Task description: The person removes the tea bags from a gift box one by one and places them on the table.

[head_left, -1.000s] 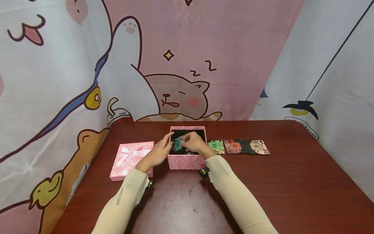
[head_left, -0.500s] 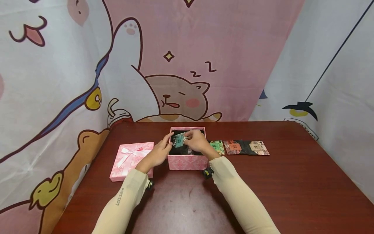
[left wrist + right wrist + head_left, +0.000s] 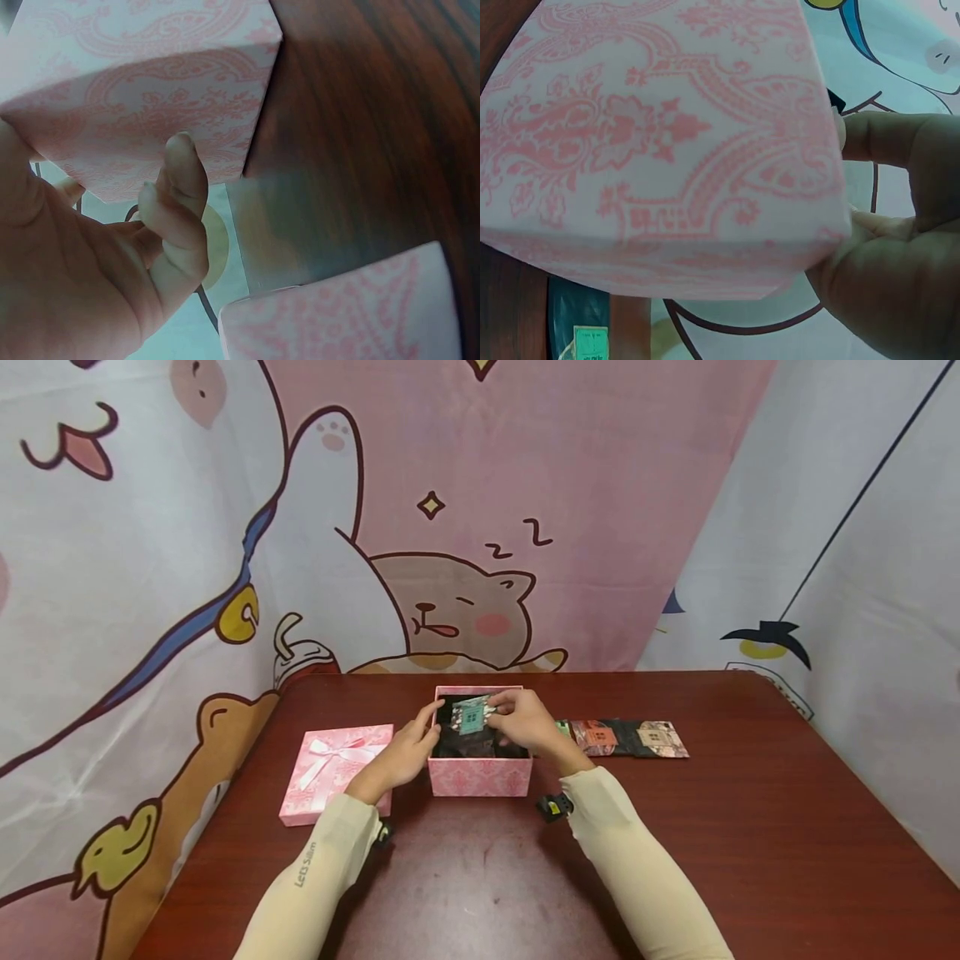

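An open pink patterned box (image 3: 482,778) stands near the back of the table. My left hand (image 3: 407,752) holds its left wall, thumb and a finger at the rim; in the left wrist view, other fingers (image 3: 180,225) are bent beside the box's side (image 3: 172,105). A dark sachet with a teal label (image 3: 472,718) is tilted over the box opening, and my right hand (image 3: 525,722) pinches its right edge. Dark contents lie below it, too small to tell apart. In the right wrist view the box (image 3: 652,150) hides the sachet and part of my right hand (image 3: 907,255).
The pink lid with a ribbon bow (image 3: 341,768) lies left of the box. To the right, sachets lie in a row: a green one (image 3: 562,727) partly behind my right hand, a red-labelled one (image 3: 600,738) and a beige-labelled one (image 3: 658,739). A printed curtain (image 3: 600,527) hangs behind the table.
My right hand has shifted right and slightly up, drawing the teal-labelled sachet along from the box's left side toward its middle. My left hand has stayed at the box.
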### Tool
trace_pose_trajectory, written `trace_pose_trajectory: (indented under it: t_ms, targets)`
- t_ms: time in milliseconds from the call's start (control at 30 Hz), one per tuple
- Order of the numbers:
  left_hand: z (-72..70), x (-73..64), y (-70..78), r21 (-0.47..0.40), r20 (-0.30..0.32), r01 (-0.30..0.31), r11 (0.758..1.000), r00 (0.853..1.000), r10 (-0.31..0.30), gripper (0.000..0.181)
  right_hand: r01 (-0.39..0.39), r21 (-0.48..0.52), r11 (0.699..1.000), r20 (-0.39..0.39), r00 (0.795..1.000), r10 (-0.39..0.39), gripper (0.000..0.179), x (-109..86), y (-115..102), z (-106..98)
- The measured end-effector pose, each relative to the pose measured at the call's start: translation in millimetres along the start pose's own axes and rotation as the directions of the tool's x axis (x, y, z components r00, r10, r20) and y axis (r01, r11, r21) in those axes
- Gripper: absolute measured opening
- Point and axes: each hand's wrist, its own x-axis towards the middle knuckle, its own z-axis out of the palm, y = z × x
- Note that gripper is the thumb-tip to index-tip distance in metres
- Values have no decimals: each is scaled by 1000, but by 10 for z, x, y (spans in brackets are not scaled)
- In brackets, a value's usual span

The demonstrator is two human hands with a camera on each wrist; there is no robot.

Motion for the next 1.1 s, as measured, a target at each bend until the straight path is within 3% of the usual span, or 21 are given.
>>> trace_pose_trajectory:
  t_ms: [1100]
  targets:
    - [-21, 6, 10, -15, 25, 23, 1000, 999, -23, 53, 10, 119, 993, 3, 1000, -10, 37, -303, 203, -453]
